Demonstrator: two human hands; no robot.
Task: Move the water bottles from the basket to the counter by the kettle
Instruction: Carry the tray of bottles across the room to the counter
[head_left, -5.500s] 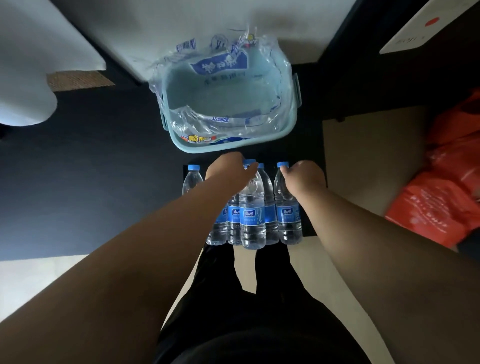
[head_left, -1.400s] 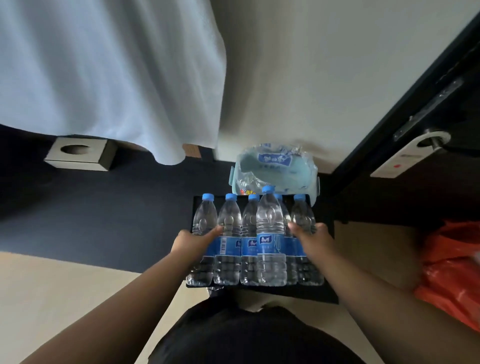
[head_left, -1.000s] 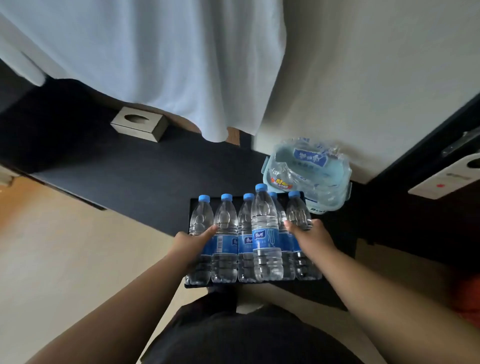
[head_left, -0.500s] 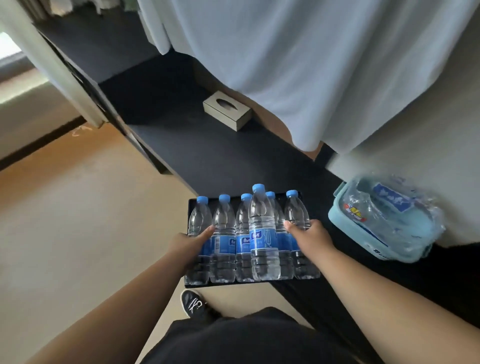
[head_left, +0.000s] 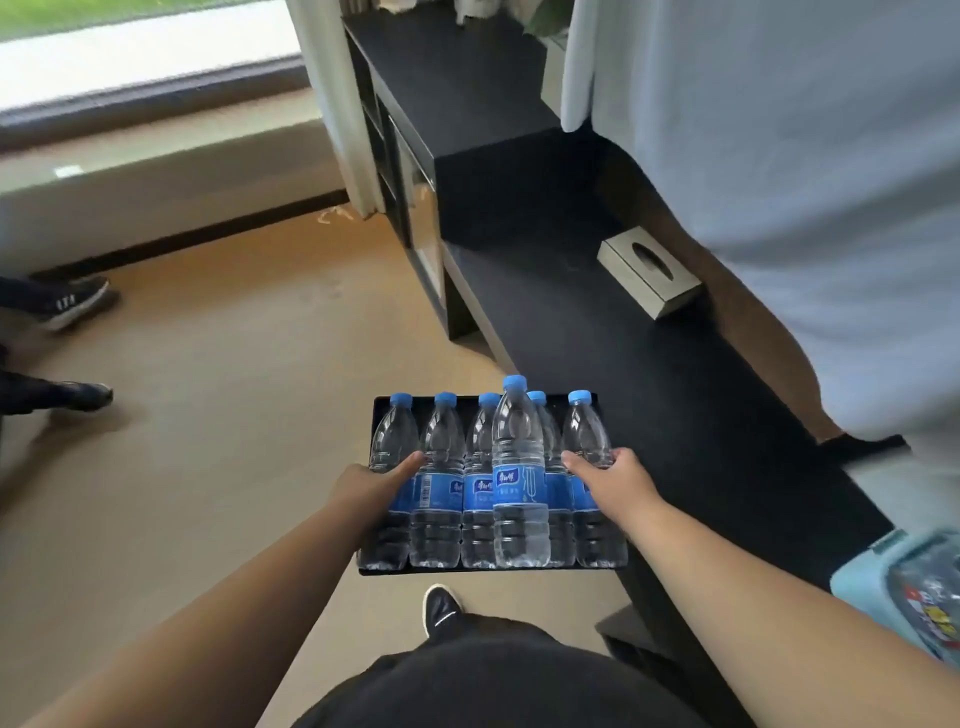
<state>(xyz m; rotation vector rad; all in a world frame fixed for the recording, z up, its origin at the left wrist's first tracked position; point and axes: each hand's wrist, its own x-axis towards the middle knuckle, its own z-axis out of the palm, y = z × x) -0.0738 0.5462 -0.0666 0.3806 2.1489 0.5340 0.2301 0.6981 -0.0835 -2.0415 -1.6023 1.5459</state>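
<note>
Six full bottles (head_left: 519, 478) stand on a black tray (head_left: 488, 570), carried over the floor beside the dark counter (head_left: 649, 374). Left hand (head_left: 371, 486) and right hand (head_left: 615, 475) press the outer bottles, fingers curled around them. Likely heavy, smooth and top-heavy; squeezing inward at label height seems safest.

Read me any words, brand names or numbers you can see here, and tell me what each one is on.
Blue labels on the clear plastic water bottles: white brand characters and a barcode, too small and blurred to read.
Crumpled clear plastic wrap in the pale blue plastic basket: red and yellow printing, blurred, unreadable.
Dark shoe with white marks: marks illegible.
Beige tissue box: no text visible.
</note>
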